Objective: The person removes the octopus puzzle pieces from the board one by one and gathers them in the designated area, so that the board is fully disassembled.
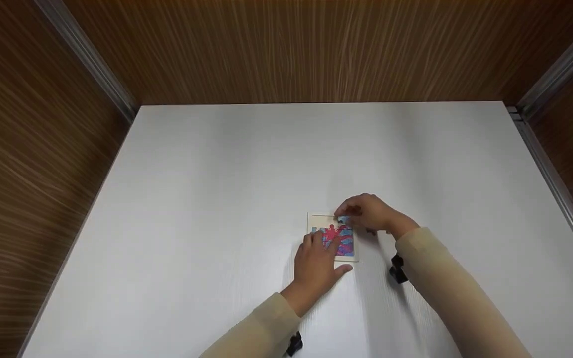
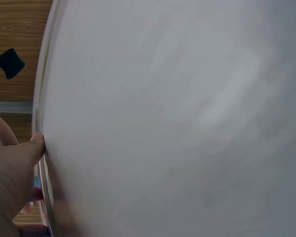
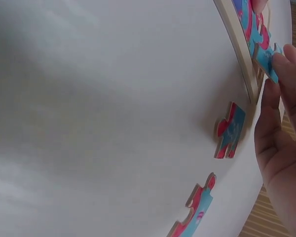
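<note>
Pinching one blue puzzle piece (image 3: 263, 58): right hand (image 1: 373, 214), fingers bent over the puzzle tray (image 1: 320, 220). Left hand (image 1: 315, 263): fingers extended across the tray, gripping nothing.

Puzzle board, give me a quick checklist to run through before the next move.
1. Left hand on the puzzle board: ok, its fingers rest across the lower left.
2. Right hand has a piece: ok, it pinches a blue piece at the upper right.
3. That piece fits its neighbors: cannot tell, fingers partly cover it.
4. Spare pieces within view: ok, one loose piece and another lie beside the board.
5. Picture complete: not ok, bare wood shows at the upper left.
</note>
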A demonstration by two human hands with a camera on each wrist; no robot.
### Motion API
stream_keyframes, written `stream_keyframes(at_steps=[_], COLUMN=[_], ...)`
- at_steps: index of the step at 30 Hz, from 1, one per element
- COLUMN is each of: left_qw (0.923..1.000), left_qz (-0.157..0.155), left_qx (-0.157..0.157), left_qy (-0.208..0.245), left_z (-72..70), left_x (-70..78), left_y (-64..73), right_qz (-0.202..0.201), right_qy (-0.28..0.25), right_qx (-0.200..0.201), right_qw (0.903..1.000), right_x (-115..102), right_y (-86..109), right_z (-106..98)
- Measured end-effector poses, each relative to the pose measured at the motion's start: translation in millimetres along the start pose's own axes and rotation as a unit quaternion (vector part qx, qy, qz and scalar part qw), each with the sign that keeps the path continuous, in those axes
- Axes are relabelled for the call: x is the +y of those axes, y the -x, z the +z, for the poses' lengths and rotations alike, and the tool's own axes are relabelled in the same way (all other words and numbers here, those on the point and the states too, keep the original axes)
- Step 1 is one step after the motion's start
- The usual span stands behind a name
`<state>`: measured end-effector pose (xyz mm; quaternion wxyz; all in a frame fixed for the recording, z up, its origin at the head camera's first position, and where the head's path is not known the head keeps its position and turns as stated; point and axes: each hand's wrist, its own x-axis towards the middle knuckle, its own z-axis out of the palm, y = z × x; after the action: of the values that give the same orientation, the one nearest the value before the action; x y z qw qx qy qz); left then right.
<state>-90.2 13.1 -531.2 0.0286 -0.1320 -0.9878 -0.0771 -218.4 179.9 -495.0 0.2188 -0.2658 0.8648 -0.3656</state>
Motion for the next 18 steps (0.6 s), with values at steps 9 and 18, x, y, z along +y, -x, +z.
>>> stream_keyframes(at_steps=[9,18], left_qw=[1.0000,0.9999], left_qz=[-0.003,-0.008], left_qx=[-0.002,-0.004], left_qy=[0.003,0.006], left_z=[0.3,0.4], left_x=[-0.7,-1.8], left_y=[0.1,0.1], right_qz=[0.007,0.012], right_qy=[-0.009,-0.024], right_qx=[0.003,0.012], right_qw=[0.9999,0.9996], right_x=[2.7,6.1], right_y=[-0.9,1.6], right_z=[1.3,-1.6])
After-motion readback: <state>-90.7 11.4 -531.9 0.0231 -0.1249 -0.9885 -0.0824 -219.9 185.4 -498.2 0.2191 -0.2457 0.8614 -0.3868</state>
